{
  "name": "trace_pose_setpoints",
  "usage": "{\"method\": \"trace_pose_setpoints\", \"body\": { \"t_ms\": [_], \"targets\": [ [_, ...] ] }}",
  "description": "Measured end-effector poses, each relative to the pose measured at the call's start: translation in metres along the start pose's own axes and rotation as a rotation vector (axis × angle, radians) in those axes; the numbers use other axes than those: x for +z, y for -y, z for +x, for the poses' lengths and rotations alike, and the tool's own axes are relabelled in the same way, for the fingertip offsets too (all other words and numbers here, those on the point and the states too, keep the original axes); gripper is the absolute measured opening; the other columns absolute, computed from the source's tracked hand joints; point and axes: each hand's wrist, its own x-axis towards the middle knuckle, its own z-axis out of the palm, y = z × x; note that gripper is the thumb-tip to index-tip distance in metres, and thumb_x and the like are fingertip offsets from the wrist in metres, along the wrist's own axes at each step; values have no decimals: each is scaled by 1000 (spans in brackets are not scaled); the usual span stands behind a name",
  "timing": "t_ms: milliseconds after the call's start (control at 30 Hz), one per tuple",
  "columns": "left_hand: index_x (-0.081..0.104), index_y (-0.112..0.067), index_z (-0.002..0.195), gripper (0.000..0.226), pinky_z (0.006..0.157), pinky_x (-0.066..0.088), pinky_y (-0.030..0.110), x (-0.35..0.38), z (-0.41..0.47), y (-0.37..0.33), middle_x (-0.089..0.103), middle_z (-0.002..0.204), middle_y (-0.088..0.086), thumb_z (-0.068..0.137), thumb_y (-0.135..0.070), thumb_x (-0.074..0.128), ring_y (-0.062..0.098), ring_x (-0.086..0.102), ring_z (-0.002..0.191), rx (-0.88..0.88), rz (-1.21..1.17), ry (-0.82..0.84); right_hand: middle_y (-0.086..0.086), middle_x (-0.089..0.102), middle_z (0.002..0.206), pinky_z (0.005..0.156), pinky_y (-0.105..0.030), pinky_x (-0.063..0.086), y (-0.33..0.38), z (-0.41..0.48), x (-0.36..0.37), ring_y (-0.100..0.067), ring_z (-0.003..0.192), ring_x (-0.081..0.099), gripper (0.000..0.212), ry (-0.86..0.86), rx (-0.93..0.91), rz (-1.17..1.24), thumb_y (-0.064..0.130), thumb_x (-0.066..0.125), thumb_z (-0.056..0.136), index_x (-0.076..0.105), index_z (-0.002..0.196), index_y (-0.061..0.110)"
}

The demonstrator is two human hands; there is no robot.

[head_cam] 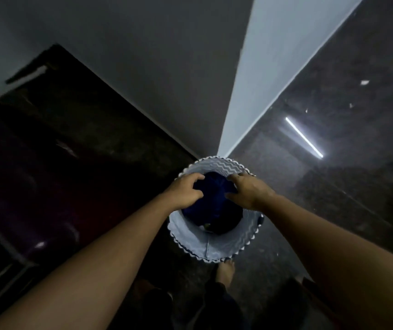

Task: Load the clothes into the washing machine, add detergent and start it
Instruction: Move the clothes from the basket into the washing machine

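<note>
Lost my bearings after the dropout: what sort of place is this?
Likely a dim room at home: a laundry basket of dark blue clothes stands on a glossy dark floor by a pale wall.

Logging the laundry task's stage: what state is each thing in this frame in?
laundry basket: upright on the floor, open-topped, clothes inside.
dark blue garment: in the basket, on top, gripped by both hands.
left hand: fingers curled into the garment.
right hand: fingers curled into the garment.
bare foot: planted on the floor by the basket's near side.
</note>
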Motion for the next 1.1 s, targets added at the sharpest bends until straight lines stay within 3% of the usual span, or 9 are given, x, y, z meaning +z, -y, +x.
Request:
{"method": "trace_pose_setpoints", "body": {
  "t_ms": [300,467,600,667,767,900,1033,1100],
  "targets": [
    [40,-24,150,68,106,44,34,110,140,98,39,150,10,88,-29,67,31,48,132,-183,119,65,-19,48,140,103,-47,47,-59,112,156,-43,127,50,75,110,52,164,46,64,91,32,153,19],
    [42,-23,149,75,112,40,45,148,217,156,42,149,23,78,-46,53,42,45,134,-185,207,-65,-18,38,149,108,-48,42,-73,177,221,-44,134,41,76,143,141,306,41,63,92,23,155,24],
    [14,-20,160,90,120,23,40,164,248,178,16,164,16,89,-28,69,36,18,150,-197,225,-81,-16,22,160,113,-50,36,-81,211,257,-45,141,33,92,156,207,372,36,65,91,5,160,29],
    [2,-22,160,108,120,24,40,175,262,191,13,166,11,83,-28,77,32,17,151,-254,188,-46,-15,11,164,117,-50,31,-82,221,272,-44,147,24,104,198,209,414,35,69,89,-6,161,29],
    [19,-28,158,107,114,38,40,181,273,209,34,159,5,71,-43,80,29,41,141,-307,95,-138,-16,13,164,118,-52,32,-83,231,289,-43,147,25,118,241,221,524,32,80,81,-6,161,31],
    [54,-21,141,63,95,52,33,178,257,206,60,137,7,83,-40,72,28,62,115,-296,5,-60,-19,25,157,114,-53,37,-81,225,292,-44,141,34,115,113,227,560,35,84,76,5,160,27],
    [73,-24,104,54,80,58,37,177,224,168,72,106,8,60,-55,73,25,69,93,-103,-96,-161,-15,-3,167,113,-60,34,-73,200,278,-45,149,17,132,-118,220,264,47,84,70,-9,160,24],
    [73,-25,98,41,83,59,38,179,207,153,74,100,3,61,-44,77,20,70,93,-79,-327,-89,-13,-3,168,114,-58,33,-80,191,271,-43,150,15,124,-133,135,235,40,83,71,0,161,23]
  ]
}}
